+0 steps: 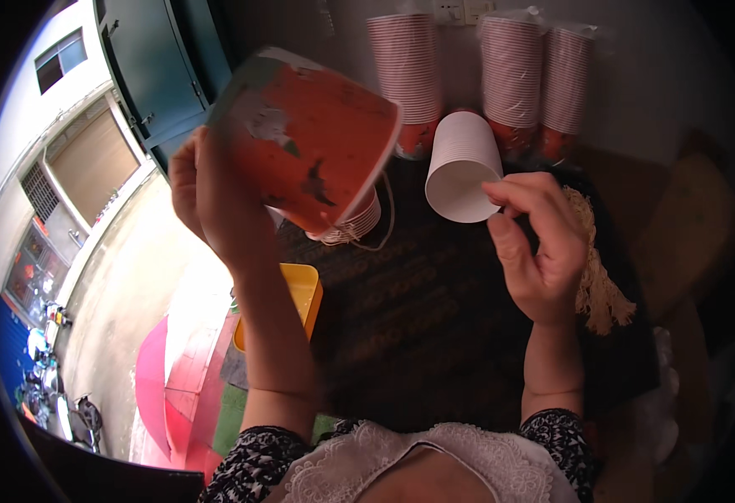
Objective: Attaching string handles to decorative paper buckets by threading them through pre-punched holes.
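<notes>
My left hand (216, 184) is raised and closed around the base end of an orange paper bucket (325, 134) with grey and green printed patches. The bucket is tilted, its white rim toward the right. A thin cord loop (391, 210) hangs beside that rim. To the right, my right hand (543, 239) has thumb and index finger brought close together, in front of the rim of a nested stack of white-lined paper buckets (465, 168). This stack lies with its open end toward me. Whether the fingertips touch it or pinch a cord is unclear.
Tall plastic-wrapped bucket stacks (402, 75) stand along the back wall. Cream cords (600, 289) lie bundled at the dark table's right edge. A yellow tray (310, 293) sits by my left forearm, and another bucket stack (363, 222) is partly hidden behind the raised bucket.
</notes>
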`<act>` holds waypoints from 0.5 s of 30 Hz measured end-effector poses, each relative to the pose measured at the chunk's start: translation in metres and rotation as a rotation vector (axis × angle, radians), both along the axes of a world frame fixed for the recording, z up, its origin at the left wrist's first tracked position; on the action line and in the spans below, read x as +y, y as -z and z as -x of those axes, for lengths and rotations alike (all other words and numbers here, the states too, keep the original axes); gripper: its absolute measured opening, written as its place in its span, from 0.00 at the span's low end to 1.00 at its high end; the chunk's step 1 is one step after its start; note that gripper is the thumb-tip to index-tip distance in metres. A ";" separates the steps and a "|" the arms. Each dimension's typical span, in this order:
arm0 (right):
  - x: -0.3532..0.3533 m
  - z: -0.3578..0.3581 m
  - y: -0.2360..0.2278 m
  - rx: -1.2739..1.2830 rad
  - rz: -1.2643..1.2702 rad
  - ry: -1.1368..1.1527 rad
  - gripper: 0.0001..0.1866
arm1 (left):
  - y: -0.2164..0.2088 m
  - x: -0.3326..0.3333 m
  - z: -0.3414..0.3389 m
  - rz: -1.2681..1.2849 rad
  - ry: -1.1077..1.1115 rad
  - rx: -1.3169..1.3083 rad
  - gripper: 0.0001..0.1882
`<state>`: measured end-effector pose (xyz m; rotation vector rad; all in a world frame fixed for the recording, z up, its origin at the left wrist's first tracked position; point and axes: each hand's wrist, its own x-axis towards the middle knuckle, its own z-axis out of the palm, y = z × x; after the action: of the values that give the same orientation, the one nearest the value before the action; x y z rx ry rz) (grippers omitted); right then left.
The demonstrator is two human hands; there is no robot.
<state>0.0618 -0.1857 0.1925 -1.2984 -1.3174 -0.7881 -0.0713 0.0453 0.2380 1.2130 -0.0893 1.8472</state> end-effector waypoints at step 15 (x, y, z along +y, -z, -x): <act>-0.032 0.013 -0.011 0.002 -0.122 -0.019 0.04 | 0.002 0.173 0.021 -0.303 -0.883 0.401 0.07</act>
<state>0.0485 -0.2178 0.2033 -1.1877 -1.2589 -0.8407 -0.0926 0.2186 0.2357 2.0326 0.4787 2.3143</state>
